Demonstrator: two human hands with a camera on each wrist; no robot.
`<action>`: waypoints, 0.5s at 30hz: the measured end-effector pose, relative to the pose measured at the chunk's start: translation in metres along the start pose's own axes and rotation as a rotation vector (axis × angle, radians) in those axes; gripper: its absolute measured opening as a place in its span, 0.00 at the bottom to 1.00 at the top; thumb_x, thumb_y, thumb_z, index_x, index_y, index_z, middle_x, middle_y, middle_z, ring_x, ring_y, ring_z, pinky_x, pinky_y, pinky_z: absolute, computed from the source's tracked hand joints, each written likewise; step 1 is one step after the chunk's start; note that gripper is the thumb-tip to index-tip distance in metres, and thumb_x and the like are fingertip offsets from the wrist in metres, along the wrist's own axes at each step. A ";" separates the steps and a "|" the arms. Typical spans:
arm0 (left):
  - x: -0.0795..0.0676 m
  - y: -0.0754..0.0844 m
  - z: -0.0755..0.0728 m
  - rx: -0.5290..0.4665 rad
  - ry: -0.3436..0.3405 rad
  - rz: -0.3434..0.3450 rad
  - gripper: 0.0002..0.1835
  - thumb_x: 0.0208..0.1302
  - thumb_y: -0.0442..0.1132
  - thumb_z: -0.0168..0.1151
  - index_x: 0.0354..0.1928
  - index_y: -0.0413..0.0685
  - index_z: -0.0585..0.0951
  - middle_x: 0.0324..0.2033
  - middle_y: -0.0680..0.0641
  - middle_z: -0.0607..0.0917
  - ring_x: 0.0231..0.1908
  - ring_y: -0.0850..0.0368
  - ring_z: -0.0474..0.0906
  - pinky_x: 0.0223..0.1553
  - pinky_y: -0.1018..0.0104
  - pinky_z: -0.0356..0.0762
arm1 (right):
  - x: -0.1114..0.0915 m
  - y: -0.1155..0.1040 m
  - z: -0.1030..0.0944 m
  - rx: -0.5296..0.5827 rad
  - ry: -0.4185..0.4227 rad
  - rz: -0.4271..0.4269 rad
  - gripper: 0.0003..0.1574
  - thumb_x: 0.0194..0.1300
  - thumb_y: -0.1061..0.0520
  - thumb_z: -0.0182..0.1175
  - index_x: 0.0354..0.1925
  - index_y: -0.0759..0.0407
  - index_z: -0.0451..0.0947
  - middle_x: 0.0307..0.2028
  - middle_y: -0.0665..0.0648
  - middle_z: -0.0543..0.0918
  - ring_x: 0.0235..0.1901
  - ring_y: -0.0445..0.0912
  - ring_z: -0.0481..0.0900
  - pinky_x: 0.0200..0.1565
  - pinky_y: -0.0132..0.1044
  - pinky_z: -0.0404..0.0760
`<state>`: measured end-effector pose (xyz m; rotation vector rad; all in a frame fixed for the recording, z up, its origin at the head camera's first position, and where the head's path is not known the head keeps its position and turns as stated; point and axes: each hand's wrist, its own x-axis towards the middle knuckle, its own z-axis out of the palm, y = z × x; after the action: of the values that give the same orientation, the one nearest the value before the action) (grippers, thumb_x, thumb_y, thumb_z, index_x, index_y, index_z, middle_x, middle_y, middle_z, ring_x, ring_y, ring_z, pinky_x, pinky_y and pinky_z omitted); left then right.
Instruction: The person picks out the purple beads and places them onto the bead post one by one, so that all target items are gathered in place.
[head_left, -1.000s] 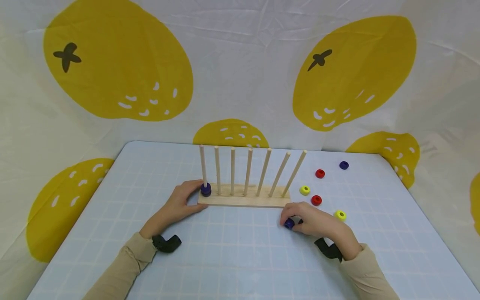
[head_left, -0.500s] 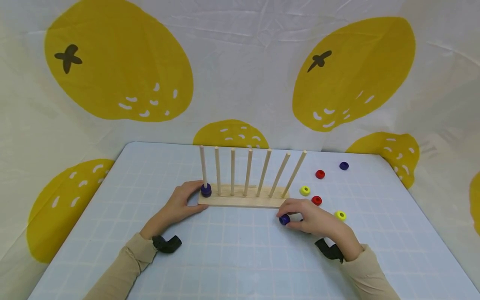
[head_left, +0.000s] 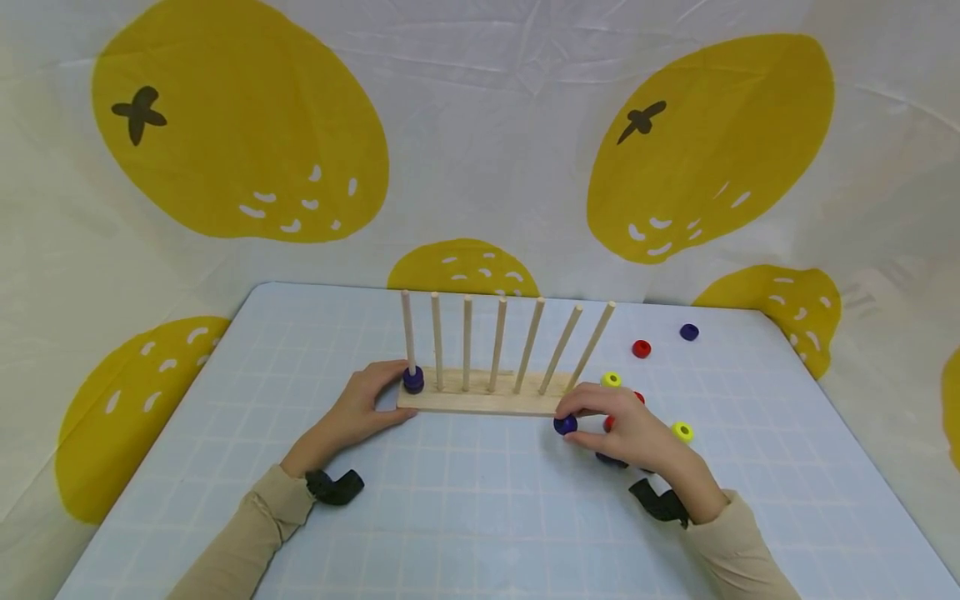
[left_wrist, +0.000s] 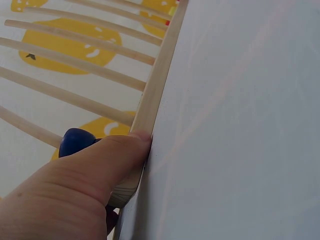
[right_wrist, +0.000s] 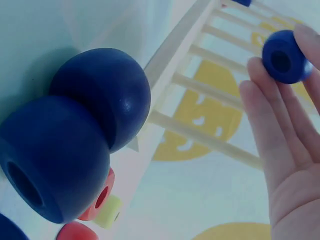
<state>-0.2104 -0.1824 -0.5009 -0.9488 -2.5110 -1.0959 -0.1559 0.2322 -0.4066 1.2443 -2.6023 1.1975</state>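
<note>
Bench (head_left: 465,517) carried our wooden peg rack (head_left: 483,402), seven pegs (head_left: 497,342) up. Our left hand (head_left: 363,406) had its grip clamped on the left end, while our right hand (head_left: 630,429) had a blue bead (head_left: 566,425) pinched, just off the front right corner. Two more blue beads (head_left: 413,381) sat round the leftmost peg (head_left: 408,333), btw.

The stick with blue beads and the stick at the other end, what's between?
Five bare sticks in a row on the wooden stand, seen in the head view.
</note>
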 end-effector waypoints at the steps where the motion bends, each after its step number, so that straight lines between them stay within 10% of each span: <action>1: 0.000 0.000 0.000 0.001 0.001 0.001 0.36 0.51 0.40 0.77 0.63 0.37 0.75 0.60 0.37 0.78 0.61 0.38 0.71 0.60 0.37 0.65 | 0.000 0.000 0.000 0.005 0.015 -0.018 0.20 0.55 0.65 0.74 0.46 0.55 0.82 0.42 0.51 0.85 0.40 0.44 0.82 0.43 0.42 0.85; 15: 0.001 0.004 -0.003 -0.004 -0.016 -0.019 0.36 0.52 0.40 0.77 0.63 0.37 0.75 0.60 0.37 0.77 0.62 0.38 0.71 0.62 0.38 0.64 | 0.001 -0.009 0.001 0.059 0.132 -0.032 0.21 0.49 0.66 0.77 0.41 0.52 0.82 0.43 0.50 0.85 0.43 0.44 0.83 0.41 0.43 0.86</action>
<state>-0.2090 -0.1821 -0.4964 -0.9408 -2.5366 -1.1029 -0.1505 0.2274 -0.4016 1.1683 -2.4623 1.3121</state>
